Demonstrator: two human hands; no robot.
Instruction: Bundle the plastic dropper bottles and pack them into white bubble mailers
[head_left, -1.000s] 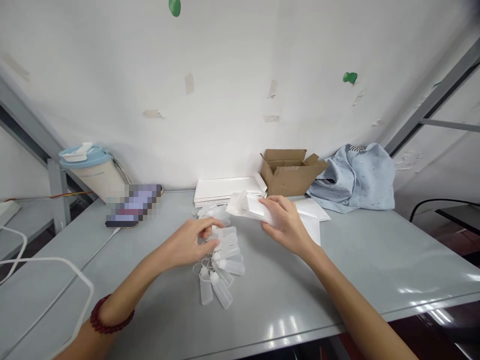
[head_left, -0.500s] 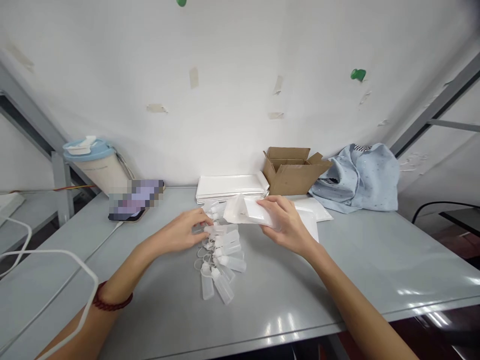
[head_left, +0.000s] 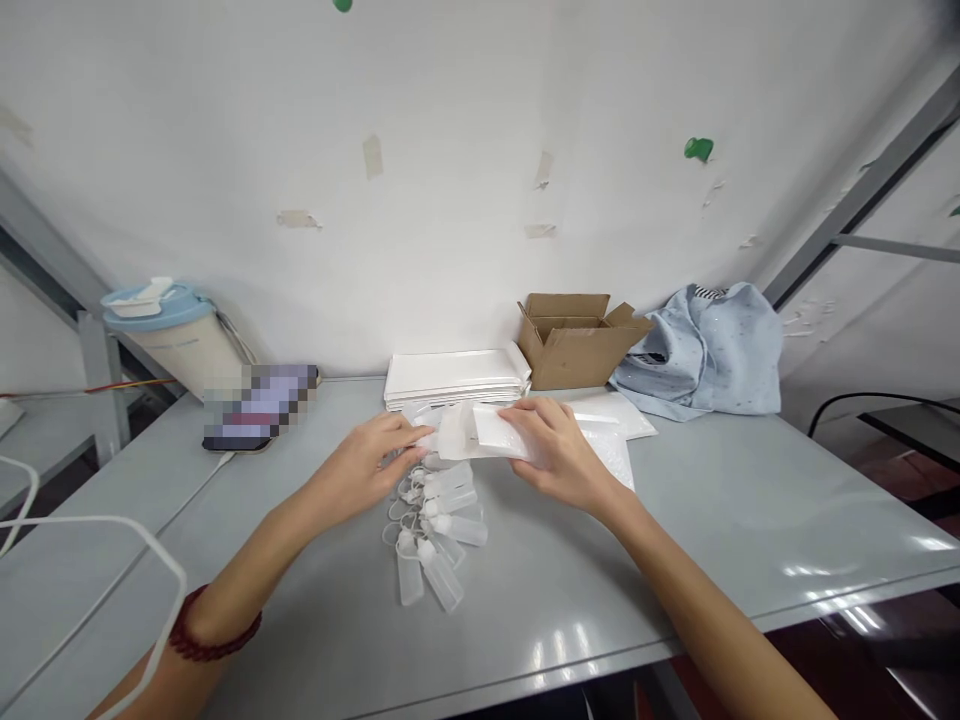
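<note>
My right hand (head_left: 559,453) grips a white padded envelope (head_left: 480,433), held just above the grey table (head_left: 675,540) with its open end toward the left. My left hand (head_left: 367,465) is pinched on a small translucent squeeze bottle (head_left: 439,443) at the envelope's mouth. Below both hands lies a cluster of several more small bottles (head_left: 439,530) with tethered caps. A red bead bracelet (head_left: 214,625) is on my left wrist.
A stack of white envelopes (head_left: 454,375) and an open cardboard box (head_left: 574,340) stand at the back by the wall. Flat envelopes (head_left: 615,425) lie right of my hand, a light blue garment (head_left: 701,350) beyond. A blurred phone (head_left: 255,405), a lidded tub (head_left: 176,340) and white cables (head_left: 90,525) sit left.
My left hand picked a bottle from the cluster and moved it up and right to the envelope's mouth. My right hand lowered the envelope slightly toward it.
</note>
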